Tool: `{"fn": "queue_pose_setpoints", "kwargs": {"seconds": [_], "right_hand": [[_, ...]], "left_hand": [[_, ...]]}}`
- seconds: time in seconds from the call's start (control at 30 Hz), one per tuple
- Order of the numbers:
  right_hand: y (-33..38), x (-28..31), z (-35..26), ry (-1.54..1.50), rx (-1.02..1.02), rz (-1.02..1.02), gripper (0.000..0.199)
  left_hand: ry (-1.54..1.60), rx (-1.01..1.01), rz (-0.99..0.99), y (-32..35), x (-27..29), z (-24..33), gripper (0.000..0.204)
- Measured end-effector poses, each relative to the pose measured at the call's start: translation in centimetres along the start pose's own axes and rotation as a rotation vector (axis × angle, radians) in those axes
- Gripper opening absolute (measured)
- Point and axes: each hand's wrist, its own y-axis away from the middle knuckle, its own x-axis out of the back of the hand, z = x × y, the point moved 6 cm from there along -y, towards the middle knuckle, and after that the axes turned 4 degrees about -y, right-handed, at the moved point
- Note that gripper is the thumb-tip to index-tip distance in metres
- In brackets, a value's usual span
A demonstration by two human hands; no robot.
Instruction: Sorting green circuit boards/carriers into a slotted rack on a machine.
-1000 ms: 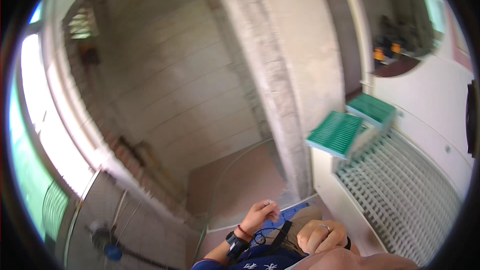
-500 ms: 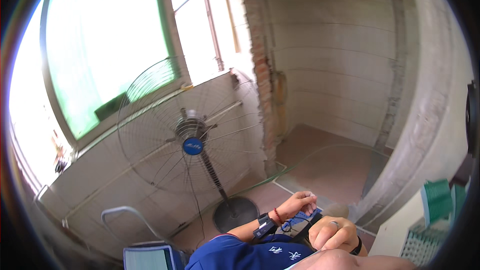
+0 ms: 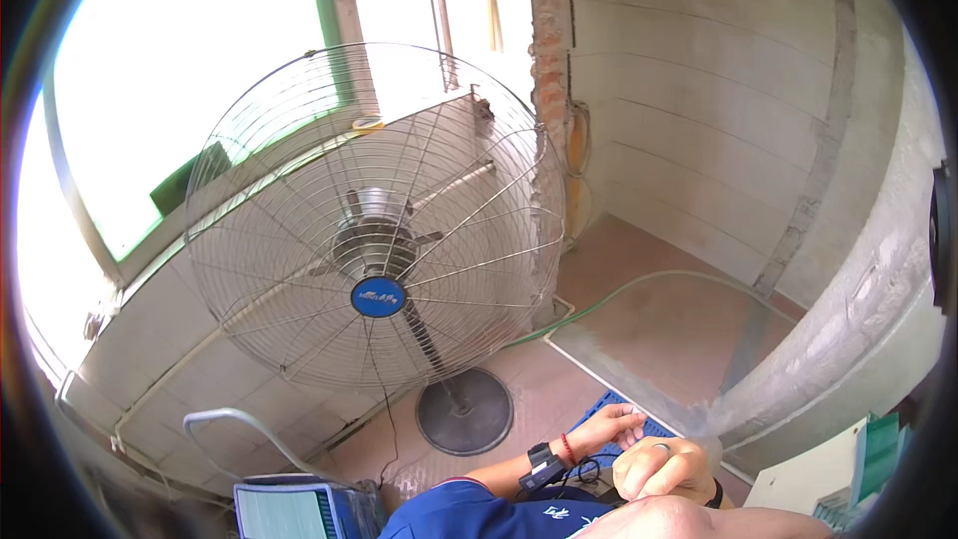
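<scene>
— Blue plastic, a slatted crate (image 3: 611,417), was seen just under the left hand (image 3: 606,428), whose fingers were loosely curled over something small; what it was could not be told.

— And the right hand (image 3: 663,469)?

— It was closed, grip hidden. Steadier work would be helped by resting both wrists. Beyond, a pedestal fan (image 3: 374,230) was stood by the window.

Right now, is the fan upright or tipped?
Upright: the fan stands on its pole over its round base, flat on the floor.
</scene>
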Motion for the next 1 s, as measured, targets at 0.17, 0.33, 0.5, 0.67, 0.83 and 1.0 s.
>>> {"fn": "queue_pose_setpoints", "kwargs": {"seconds": [0.17,0.33,0.5,0.67,0.83,1.0], "right_hand": [[0.1,-0.3,0.1,0.055,-0.030,0.033,0.008],[-0.4,-1.3,-0.5,0.092,-0.029,0.002,0.007],[-0.2,-2.7,-1.5,0.110,-0.021,-0.010,0.007],[0.5,-3.7,-3.0,0.126,0.016,-0.043,0.007],[1.5,-4.0,-4.2,0.154,0.061,-0.012,0.006],[2.8,-3.5,-5.1,0.188,0.118,0.022,0.006]], "left_hand": [[0.003,0.018,-0.055,-0.7,-0.6,-1.1,0.021],[-0.003,0.009,-0.066,-0.5,-1.1,-0.1,0.023],[-0.017,0.057,-0.056,0.1,-1.0,-0.7,0.019],[-0.010,0.101,-0.046,0.3,-2.2,-1.3,0.018],[-0.038,0.142,-0.055,0.2,-3.6,-1.6,0.017],[-0.087,0.106,-0.092,-0.4,-4.7,-2.1,0.023]]}}
